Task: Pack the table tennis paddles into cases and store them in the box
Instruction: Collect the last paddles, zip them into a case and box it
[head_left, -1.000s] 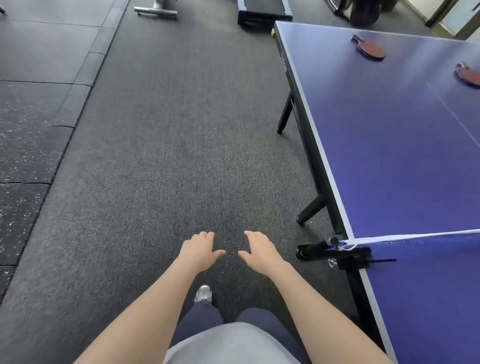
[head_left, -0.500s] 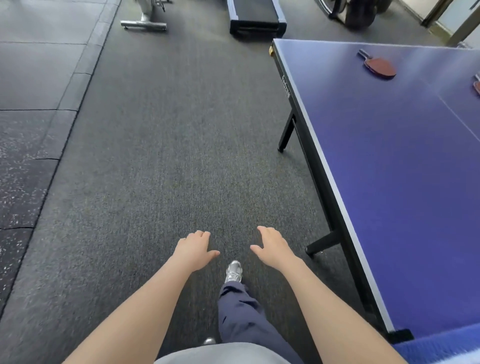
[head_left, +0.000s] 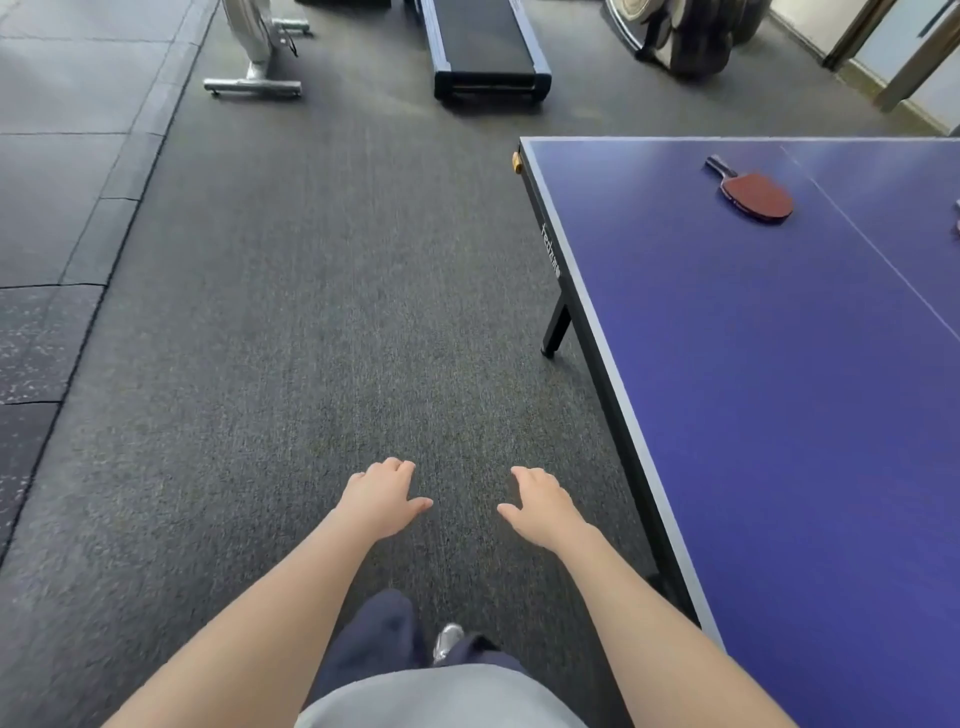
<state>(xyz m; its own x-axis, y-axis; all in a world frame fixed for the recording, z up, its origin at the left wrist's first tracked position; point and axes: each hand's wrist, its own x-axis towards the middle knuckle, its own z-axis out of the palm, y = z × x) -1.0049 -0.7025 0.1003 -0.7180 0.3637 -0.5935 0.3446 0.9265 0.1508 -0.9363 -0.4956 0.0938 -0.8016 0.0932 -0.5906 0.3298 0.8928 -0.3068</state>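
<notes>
At the far left, paler floor tiles (head_left: 57, 171) border the dark carpet (head_left: 291, 322), and a metal stand (head_left: 253, 78) sits at the far edge with a black treadmill (head_left: 485, 52) beside it. Nearer, the left hand (head_left: 382, 499) hangs palm down over the carpet, fingers loosely curled and holding nothing; a gap away, the right hand (head_left: 543, 506) is held the same way, also empty. Below them show dark trouser legs and a grey shoe (head_left: 448, 642). To the right stands the blue table (head_left: 753, 415), its edge just beside the right forearm. A red paddle (head_left: 756, 195) with a dark handle lies flat near the table's far end, well apart from both hands, left of the white centre line
</notes>
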